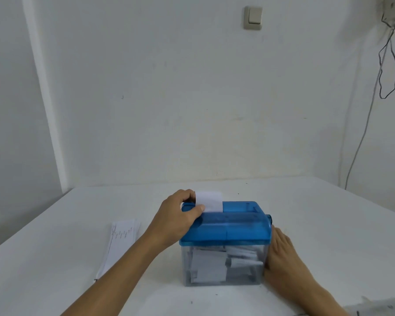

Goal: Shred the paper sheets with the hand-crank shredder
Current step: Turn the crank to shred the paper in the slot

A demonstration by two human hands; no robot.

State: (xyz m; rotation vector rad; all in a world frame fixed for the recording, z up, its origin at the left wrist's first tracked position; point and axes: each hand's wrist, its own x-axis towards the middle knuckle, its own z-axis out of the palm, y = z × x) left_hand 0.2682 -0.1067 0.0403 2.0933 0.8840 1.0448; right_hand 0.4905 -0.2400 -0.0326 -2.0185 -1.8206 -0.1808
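white paper sheet (209, 200) stands part-fed, touching the thumb of your left hand (180, 216), which clamps the blue plastic shredder lid (228, 226). the hold of your right hand (283, 254) is hidden. feeding step: next, crank steadily.

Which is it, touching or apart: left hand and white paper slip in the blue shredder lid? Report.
Touching. Head view: the left hand pinches the white paper slip, thumb on its lower left corner.

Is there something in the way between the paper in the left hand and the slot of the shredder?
Nothing visible. The paper already stands upright in the slot of the shredder, and the left hand holds its left edge.
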